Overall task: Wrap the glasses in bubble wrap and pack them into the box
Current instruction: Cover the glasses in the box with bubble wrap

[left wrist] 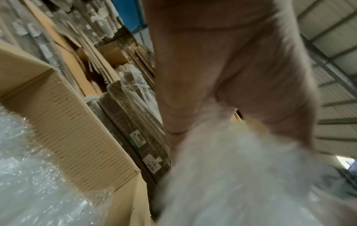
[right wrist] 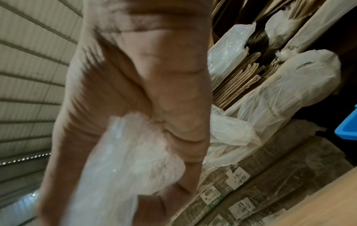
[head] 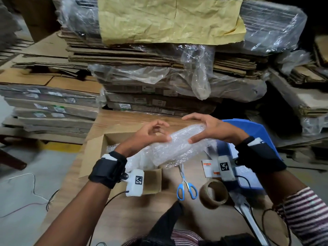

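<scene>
Both hands hold one long bubble-wrap bundle (head: 170, 146) in the air over the open box (head: 99, 148): your left hand (head: 150, 135) pinches its near end, your right hand (head: 211, 129) curls round the far end. Whether a glass sits inside cannot be told, though the roll looks formed. More bubble wrap already lies in the box; this bundle is not yet packed, and tape roll (head: 213, 194) and scissors (head: 186, 187) lie on the surface.

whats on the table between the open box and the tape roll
A pair of blue-handled scissors lies between the cardboard box and the tape roll, seen in the head view.
</scene>
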`<move>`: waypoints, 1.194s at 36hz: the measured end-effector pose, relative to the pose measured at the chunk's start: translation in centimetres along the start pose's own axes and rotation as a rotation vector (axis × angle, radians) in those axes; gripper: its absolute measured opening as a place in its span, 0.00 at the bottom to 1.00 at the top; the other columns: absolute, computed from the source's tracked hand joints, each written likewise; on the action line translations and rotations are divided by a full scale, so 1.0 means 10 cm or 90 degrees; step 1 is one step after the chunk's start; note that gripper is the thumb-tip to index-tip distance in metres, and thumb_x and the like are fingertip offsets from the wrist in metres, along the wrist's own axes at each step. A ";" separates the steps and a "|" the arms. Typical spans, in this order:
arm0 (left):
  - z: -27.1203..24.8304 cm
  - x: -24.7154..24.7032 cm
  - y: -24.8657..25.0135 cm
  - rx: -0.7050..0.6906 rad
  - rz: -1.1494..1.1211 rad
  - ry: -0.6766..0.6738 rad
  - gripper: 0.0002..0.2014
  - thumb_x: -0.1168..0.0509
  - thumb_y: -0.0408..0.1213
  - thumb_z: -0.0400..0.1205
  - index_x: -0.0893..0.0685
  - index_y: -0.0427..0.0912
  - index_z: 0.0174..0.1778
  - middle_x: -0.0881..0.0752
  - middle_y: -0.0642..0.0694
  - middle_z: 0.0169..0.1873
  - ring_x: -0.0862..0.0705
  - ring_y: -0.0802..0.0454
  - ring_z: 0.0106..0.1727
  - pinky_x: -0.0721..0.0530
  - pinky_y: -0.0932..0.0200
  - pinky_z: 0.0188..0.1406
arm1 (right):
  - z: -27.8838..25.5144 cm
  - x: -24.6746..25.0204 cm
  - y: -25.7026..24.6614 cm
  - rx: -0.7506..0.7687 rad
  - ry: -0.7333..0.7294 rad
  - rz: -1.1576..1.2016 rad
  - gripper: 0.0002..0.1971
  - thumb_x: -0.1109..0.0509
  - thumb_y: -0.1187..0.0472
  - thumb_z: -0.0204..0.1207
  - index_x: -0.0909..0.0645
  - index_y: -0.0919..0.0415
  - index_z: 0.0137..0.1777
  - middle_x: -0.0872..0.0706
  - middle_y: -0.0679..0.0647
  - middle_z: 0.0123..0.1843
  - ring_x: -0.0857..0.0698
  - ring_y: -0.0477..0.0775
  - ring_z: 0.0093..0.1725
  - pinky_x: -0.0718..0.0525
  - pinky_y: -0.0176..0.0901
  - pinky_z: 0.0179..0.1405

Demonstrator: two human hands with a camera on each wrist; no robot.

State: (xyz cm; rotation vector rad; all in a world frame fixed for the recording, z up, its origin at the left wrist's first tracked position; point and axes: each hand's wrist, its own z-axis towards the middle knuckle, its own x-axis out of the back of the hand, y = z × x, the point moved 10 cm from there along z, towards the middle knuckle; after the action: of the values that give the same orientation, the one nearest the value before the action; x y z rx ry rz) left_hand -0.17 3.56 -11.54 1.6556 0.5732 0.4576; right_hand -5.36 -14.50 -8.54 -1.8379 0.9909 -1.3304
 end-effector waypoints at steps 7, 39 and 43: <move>-0.06 -0.06 -0.11 0.007 0.052 0.025 0.24 0.21 0.30 0.78 0.15 0.40 0.70 0.07 0.43 0.59 0.08 0.43 0.60 0.11 0.45 0.64 | 0.23 -0.11 -0.20 -0.008 0.039 0.194 0.34 0.16 0.67 0.70 0.22 0.52 0.76 0.14 0.56 0.67 0.13 0.57 0.67 0.12 0.48 0.64; -0.42 1.05 -0.99 0.179 0.577 0.127 0.26 0.20 0.43 0.77 0.17 0.52 0.72 0.17 0.47 0.66 0.17 0.47 0.64 0.16 0.48 0.65 | 0.99 -1.26 -0.46 -0.057 0.090 -0.023 0.11 0.29 0.62 0.77 0.16 0.67 0.56 0.09 0.68 0.53 0.09 0.69 0.49 0.11 0.67 0.49; -0.44 1.02 -1.12 0.229 0.649 0.081 0.24 0.19 0.45 0.76 0.15 0.54 0.68 0.20 0.47 0.68 0.20 0.46 0.68 0.18 0.46 0.68 | 1.03 -1.37 -0.44 -0.071 0.078 -0.038 0.03 0.30 0.67 0.78 0.17 0.64 0.49 0.12 0.57 0.42 0.15 0.56 0.37 0.19 0.50 0.34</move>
State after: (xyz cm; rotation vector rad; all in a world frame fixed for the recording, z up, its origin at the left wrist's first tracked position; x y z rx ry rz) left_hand 4.03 14.48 -22.12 2.2097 -0.1709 1.2520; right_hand 2.71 0.29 -13.98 -1.9003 1.1013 -1.4658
